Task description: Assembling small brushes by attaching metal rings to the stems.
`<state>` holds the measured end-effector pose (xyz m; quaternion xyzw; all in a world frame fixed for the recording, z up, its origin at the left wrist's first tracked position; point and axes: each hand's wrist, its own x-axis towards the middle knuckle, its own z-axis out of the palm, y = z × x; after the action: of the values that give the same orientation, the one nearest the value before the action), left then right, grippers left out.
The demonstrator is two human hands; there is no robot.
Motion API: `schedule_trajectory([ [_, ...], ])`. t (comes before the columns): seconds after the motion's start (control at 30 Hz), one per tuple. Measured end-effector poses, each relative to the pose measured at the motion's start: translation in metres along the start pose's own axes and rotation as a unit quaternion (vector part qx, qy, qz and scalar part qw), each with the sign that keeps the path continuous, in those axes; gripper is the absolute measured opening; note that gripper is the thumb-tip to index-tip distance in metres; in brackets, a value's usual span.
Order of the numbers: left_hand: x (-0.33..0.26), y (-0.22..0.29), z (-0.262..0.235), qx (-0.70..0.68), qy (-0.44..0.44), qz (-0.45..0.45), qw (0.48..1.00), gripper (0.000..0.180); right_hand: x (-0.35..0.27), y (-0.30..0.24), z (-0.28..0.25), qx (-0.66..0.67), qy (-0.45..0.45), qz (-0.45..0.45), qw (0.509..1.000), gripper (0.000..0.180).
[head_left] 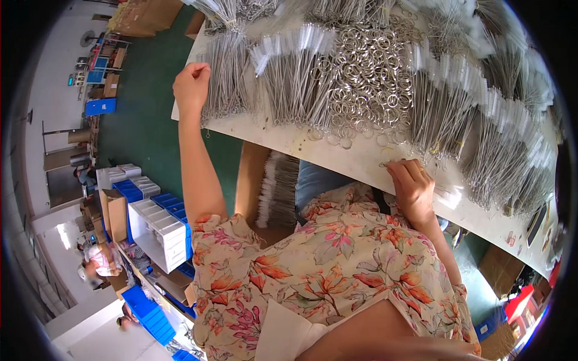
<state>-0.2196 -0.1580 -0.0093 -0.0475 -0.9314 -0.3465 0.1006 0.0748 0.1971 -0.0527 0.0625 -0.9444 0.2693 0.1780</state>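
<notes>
My left hand reaches out to the left end of the white table and pinches thin wire brushes from a bundle, fingers closed on them. My right hand rests near the table's front edge, fingertips closed on a small metal ring. A heap of shiny metal rings lies between the hands. More bundles of wire brushes with white bristle tips cover the table to the right.
An open cardboard box holding white-tipped brushes stands under the table by my lap. White and blue plastic bins sit on the green floor at left. Other people work at the far left.
</notes>
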Motion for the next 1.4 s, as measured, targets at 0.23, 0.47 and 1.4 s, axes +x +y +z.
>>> schedule_trajectory([
  [0.23,0.047,-0.039,0.013,0.117,-0.219,-0.116,0.962,0.022,0.003,0.006,-0.006,0.030,0.034,-0.065,0.997,0.017],
  [0.47,0.044,-0.055,-0.008,0.024,-0.179,-0.160,0.970,0.018,0.050,0.062,-0.043,0.041,0.115,0.032,0.992,0.009],
  [1.4,-0.041,0.081,0.094,0.047,-0.175,0.179,0.967,0.014,0.028,0.144,-0.167,-0.009,0.241,0.327,0.914,0.019],
])
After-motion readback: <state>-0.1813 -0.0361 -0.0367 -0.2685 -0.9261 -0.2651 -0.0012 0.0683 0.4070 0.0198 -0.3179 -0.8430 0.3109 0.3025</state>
